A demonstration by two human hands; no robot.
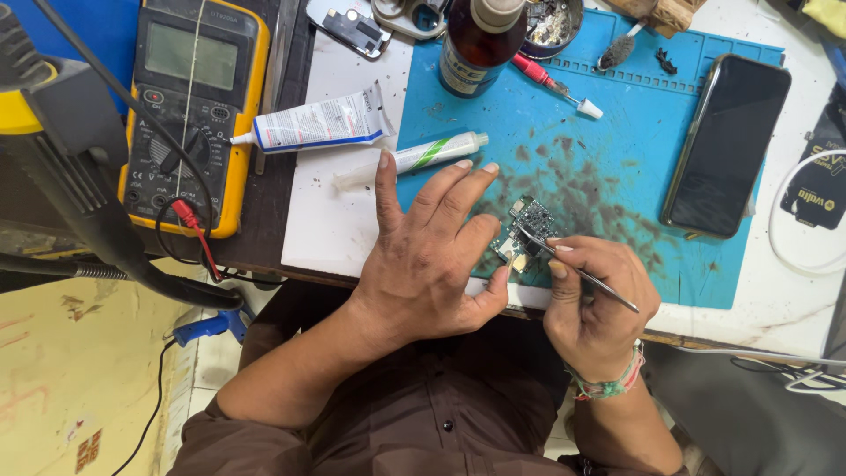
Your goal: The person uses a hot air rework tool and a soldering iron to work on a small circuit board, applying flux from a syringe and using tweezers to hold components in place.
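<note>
the small circuit board (526,231) looks like hard dark laminate with tiny shiny metal parts, and the tweezers (577,272) are thin bright polished metal. the blue mat (617,159) seems to be matt rubber, stained with dark rough spots, while the phone (726,145) on it has a smooth glossy black glass face and the brown bottle (480,40) is glossy too. the multimeter (189,106) has a yellow matt rubber-like case around dark plastic, the two tubes (322,123) look like soft smooth plastic, and the white counter (330,220) is smooth and slightly worn.
</note>
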